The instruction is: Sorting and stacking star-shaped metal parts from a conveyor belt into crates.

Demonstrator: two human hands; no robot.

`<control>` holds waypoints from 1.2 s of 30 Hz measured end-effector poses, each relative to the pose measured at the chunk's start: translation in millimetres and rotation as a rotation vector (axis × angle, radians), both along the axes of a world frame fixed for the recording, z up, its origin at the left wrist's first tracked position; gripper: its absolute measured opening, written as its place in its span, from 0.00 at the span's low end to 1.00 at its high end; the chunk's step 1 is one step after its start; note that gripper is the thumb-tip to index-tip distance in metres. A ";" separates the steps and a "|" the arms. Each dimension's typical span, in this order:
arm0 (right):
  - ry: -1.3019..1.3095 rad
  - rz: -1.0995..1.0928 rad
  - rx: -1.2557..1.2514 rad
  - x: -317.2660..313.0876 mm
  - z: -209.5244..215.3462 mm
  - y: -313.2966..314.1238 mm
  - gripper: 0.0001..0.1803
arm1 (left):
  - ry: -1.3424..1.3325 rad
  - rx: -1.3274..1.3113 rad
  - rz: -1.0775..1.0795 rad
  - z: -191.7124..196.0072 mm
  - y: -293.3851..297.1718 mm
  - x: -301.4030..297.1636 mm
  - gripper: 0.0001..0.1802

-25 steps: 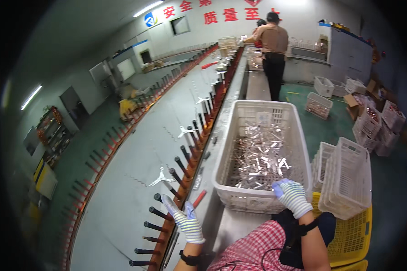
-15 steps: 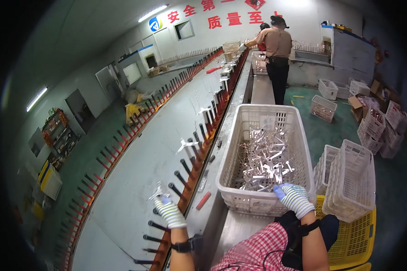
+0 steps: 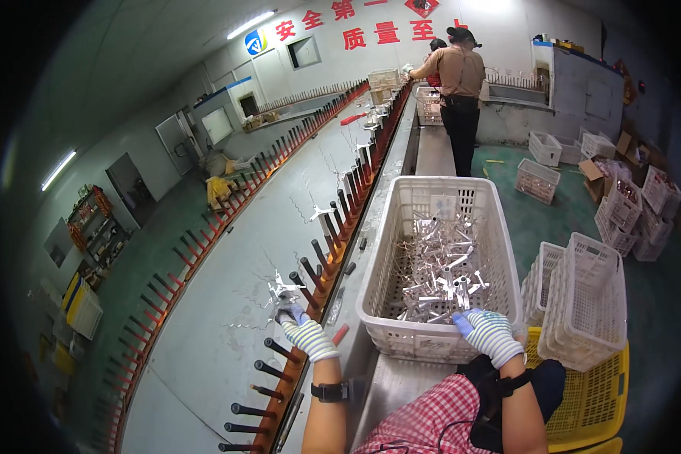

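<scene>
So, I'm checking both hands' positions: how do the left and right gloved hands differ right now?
The left hand reaches out over the peg rail and grips a small metal part; the right hand dips into the white crate, fingers on the loose metal parts. The left is stretched further out; the right stays close. Both wear striped knit gloves with blue fingertips.

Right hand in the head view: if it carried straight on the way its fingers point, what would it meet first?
The right hand points forward and down into the white crate. It would probably meet the pile of metal parts just ahead of its fingertips first, though depth is hard to judge in this fisheye view.
</scene>
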State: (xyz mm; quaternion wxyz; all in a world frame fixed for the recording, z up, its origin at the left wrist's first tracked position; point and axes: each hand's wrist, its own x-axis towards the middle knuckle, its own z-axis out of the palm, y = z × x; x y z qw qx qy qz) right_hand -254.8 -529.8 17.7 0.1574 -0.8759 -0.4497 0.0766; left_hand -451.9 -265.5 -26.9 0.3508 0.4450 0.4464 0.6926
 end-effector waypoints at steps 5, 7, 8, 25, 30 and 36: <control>-0.009 0.016 0.055 -3.8 -4.3 0.7 0.26 | 0.231 -0.131 0.081 -9.8 28.6 -16.9 0.13; -0.020 -0.001 0.039 -6.2 -3.3 1.9 0.26 | 0.235 -0.130 0.138 8.4 16.2 -30.9 0.16; -0.018 -0.002 0.042 -5.4 -3.2 3.3 0.26 | 0.237 -0.183 0.170 26.1 3.0 -39.8 0.15; 0.028 -0.075 -0.073 -9.6 -11.7 -6.2 0.29 | 0.464 -0.133 -0.143 12.8 45.1 56.5 0.15; 0.025 0.016 -0.024 -31.5 -7.0 9.3 0.29 | 1.351 0.319 0.343 -39.5 122.2 -23.0 0.16; -0.004 -0.002 0.006 -25.2 -12.0 4.7 0.29 | 0.547 0.147 0.067 -15.6 72.2 -14.2 0.14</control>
